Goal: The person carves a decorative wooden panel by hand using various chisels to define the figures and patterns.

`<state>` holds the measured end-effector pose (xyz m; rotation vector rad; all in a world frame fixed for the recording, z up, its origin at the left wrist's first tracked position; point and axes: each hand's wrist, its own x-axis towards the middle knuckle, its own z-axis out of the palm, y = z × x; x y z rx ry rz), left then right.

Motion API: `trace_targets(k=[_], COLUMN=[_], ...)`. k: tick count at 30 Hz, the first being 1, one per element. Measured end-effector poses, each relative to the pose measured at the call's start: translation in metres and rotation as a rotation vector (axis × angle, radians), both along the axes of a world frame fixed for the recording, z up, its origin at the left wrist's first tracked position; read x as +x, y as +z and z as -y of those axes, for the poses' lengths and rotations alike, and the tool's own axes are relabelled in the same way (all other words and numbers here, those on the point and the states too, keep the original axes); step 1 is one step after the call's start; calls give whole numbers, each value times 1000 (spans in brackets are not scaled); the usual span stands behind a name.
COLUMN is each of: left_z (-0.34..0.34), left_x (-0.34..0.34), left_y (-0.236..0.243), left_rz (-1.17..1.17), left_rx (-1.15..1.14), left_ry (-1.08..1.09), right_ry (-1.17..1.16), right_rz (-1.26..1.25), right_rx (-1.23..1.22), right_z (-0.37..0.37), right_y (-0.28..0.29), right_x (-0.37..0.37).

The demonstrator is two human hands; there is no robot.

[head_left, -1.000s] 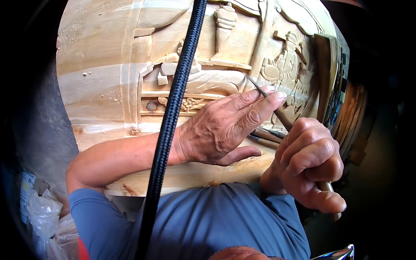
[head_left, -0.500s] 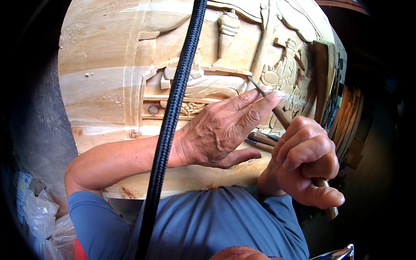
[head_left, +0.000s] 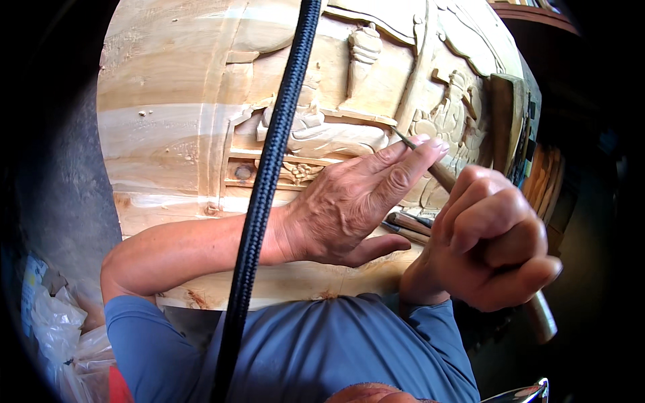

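A carving chisel [head_left: 441, 176] with a thin dark blade and a wooden handle slants over a carved wooden panel [head_left: 154, 80]. Its tip meets the panel at the right end of a raised ledge, above carved drapery folds. My right hand [head_left: 494, 235] is closed round the handle, whose butt sticks out below the fist. Outstretched fingers of my left hand [head_left: 356, 201] rest on the blade near the tip; the thumb stands apart and the palm lies over the panel. The relief shows a vase-like shape [head_left: 364, 57], flowers [head_left: 300, 172] and a small figure [head_left: 451, 101].
A black braided cable [head_left: 272, 154] hangs across the view, in front of my left forearm. Several more chisels [head_left: 408, 224] lie beneath my right hand's wrist side. A thick wooden block [head_left: 505, 124] and more tools line the panel's right edge. Plastic bags [head_left: 57, 329] sit lower left.
My right fist has shifted slightly to the right and turned, and the handle's butt has swung right. My left hand stays on the blade. The whole panel sits slightly lower and further right in view.
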<state>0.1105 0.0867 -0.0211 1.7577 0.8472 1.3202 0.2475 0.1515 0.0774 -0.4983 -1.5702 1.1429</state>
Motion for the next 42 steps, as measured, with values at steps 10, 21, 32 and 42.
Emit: trace_targets(k=[10,21,32,42], left_z=[0,1,1,-1], left_x=[12,10,12,10], left_y=[-7,-5,-11,-9], left_rz=[-20,-19,-12,-17], left_rx=[133,191,174,136], left_ry=[149,122,127,102], right_ry=[13,69,57,47], right_rz=[161,138,157,165], right_rx=[96,236,206,198], right_z=[10,24,21,19], right_y=[1,0,-2,-1], right_x=[2,16,14,12])
